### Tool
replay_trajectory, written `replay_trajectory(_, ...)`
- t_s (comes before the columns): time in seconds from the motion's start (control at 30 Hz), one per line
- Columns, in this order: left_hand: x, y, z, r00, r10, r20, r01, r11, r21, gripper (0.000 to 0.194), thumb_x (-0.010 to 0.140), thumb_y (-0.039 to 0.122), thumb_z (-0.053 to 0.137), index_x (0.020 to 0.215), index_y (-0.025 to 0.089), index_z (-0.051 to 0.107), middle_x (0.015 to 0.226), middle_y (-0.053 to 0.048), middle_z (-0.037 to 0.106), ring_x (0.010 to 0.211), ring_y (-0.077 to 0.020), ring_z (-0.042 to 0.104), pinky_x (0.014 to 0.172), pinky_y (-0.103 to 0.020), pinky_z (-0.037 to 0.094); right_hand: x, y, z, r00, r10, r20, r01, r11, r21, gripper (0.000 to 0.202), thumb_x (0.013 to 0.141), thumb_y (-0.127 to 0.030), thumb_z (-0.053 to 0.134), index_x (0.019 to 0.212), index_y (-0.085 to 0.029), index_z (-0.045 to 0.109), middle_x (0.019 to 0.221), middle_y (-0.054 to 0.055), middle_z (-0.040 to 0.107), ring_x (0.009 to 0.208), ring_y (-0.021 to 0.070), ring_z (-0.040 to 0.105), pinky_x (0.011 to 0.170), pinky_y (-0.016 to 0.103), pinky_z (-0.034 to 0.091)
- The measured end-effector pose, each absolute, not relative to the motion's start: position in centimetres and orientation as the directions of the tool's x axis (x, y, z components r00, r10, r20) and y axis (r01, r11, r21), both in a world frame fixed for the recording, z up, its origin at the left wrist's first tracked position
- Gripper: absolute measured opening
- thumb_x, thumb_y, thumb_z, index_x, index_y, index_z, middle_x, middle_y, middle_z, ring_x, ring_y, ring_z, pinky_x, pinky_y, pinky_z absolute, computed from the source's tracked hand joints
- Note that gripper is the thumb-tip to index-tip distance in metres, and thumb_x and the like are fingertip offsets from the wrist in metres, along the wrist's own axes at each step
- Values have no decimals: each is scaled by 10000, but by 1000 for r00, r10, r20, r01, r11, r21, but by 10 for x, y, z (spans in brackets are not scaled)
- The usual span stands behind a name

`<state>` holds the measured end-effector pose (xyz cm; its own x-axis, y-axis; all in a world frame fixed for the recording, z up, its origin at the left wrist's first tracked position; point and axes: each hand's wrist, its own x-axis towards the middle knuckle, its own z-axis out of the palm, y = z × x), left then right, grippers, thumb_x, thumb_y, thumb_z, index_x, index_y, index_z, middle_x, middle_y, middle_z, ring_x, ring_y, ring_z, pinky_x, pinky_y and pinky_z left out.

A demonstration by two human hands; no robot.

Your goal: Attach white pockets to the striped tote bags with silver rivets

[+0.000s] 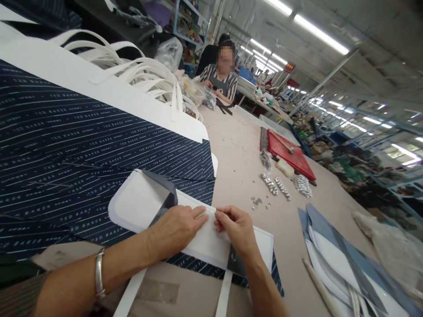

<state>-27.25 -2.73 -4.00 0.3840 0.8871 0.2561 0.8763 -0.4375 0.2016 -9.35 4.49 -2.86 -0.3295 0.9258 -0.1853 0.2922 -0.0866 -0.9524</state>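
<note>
A white bag panel (206, 235) with dark grey straps lies across navy striped fabric (99, 145) printed with light lettering. My left hand (180, 226) rests flat on the panel near its upper edge, fingers stretched out. Close beside it, my right hand (238, 226) pinches thumb and forefinger together at that same edge. A tiny bright spot shows at those fingertips, too small to name. Beneath my right wrist passes a dark strap (236, 264), and a white handle (224, 295) runs down toward me. The left wrist wears a silver bracelet.
White looped handles (148, 79) lie on the stacked panels at the back left. Loose metal pieces (257, 202), packets of silver parts (302, 186) and a red board (291, 154) with a hammer are on the right. Blue-grey panels (343, 259) lie nearer. Across the table sits another person (224, 83).
</note>
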Motion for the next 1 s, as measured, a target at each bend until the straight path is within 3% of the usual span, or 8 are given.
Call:
replay_trajectory(0.13,-274,-29,-49,408,877,253,885,-449,127,324,912,111,417,1207,170,537,1217,-113,613,805,-208,640,691,-355,504,-97,54,-37,-370,904,-215,344,-82,-935,285,753,-398,681,817,-121,693,577,6,641,453,103,550,468,230,490)
replay_trajectory(0.43,-277,-25,-52,413,888,201,870,-450,200,368,904,101,387,1246,175,500,1168,-84,599,743,-210,584,655,-380,483,-111,57,-36,-382,892,-241,560,16,-828,194,794,-326,605,819,-166,711,490,-36,575,424,105,496,438,216,402)
replay_trajectory(0.63,-277,-27,-52,412,893,184,864,-447,233,361,886,83,394,1215,173,511,1125,-78,597,757,-218,576,647,-388,477,-121,53,-29,-343,927,-155,716,151,-682,159,777,-257,564,770,-188,707,603,-1,664,516,141,566,516,243,433)
replay_trajectory(1.0,-275,-26,-56,379,899,221,882,-423,208,348,892,84,407,1215,154,515,1243,-99,581,852,-225,611,686,-376,479,-121,55,-27,-389,911,-138,760,233,-607,118,773,-199,530,763,-213,647,546,-38,624,529,139,578,559,236,422)
